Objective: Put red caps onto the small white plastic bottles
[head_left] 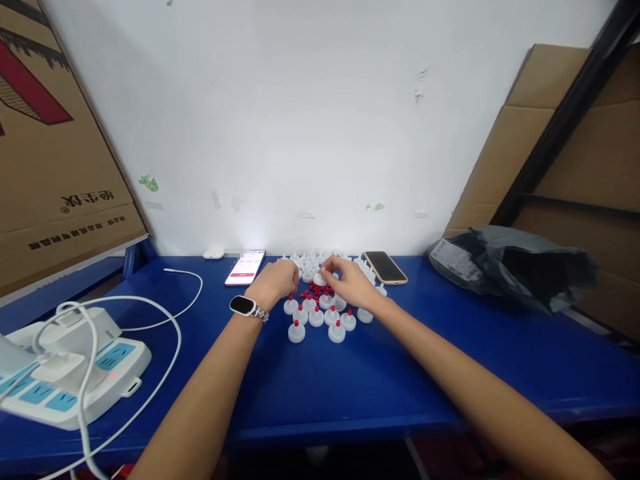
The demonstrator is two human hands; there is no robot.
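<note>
My right hand (350, 281) pinches the tip of a white nozzle cap (319, 279) between thumb and fingers. Just left of it, my left hand (278, 279) is closed, its fingertips turned away; whatever it may hold is hidden. Between and below the hands lies a pile of small red tips (318, 291). Nearer to me stand several white caps with red tips on their nozzles, one of them a front cap (297, 332) and another beside it (337, 332). Behind the hands are many plain white nozzle caps (309, 261) without red tips.
A lit phone (245, 268) lies at the left, near a white earphone case (214, 253). Another phone (385, 267) is at the right. A white power strip (120, 373) with looping cables covers the left side. A grey plastic bag (515, 267) rests at the right by cardboard.
</note>
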